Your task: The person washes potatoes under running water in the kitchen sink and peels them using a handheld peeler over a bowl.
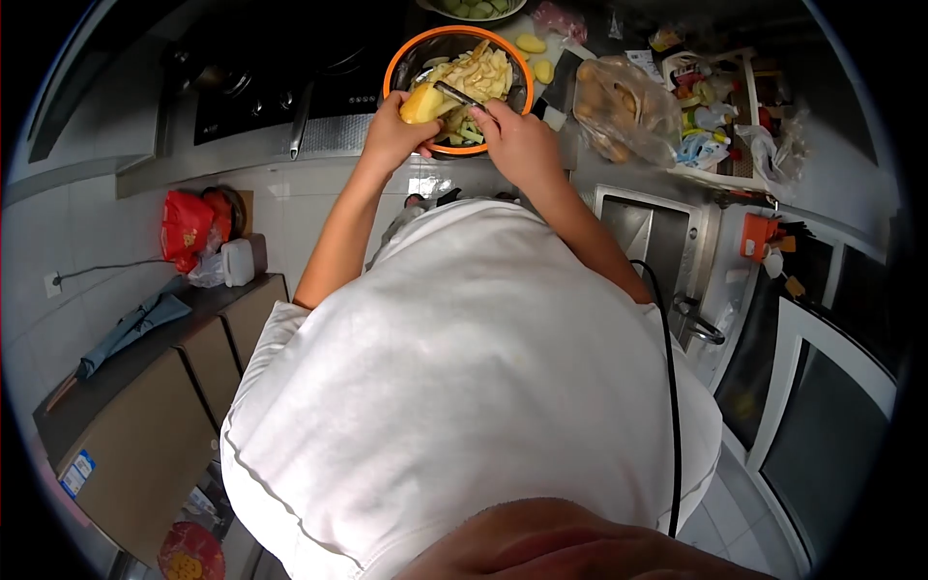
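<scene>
Over a bowl with an orange rim (391,60), my left hand (392,135) is closed round a yellow, peeled potato (420,103). My right hand (517,140) grips a dark-handled peeler (458,95), whose end lies against the potato. Pale yellow peelings or slices (478,72) fill much of the bowl, with some green pieces (468,131) below them. Two yellow potato pieces, one of them (530,43) higher up, lie just right of the bowl.
A clear bag of potatoes (619,106) sits right of the bowl, beside a white basket (752,116) of packets. Behind is a bowl of green slices (474,10). A stove (251,116) is at left, a sink (633,232) at lower right.
</scene>
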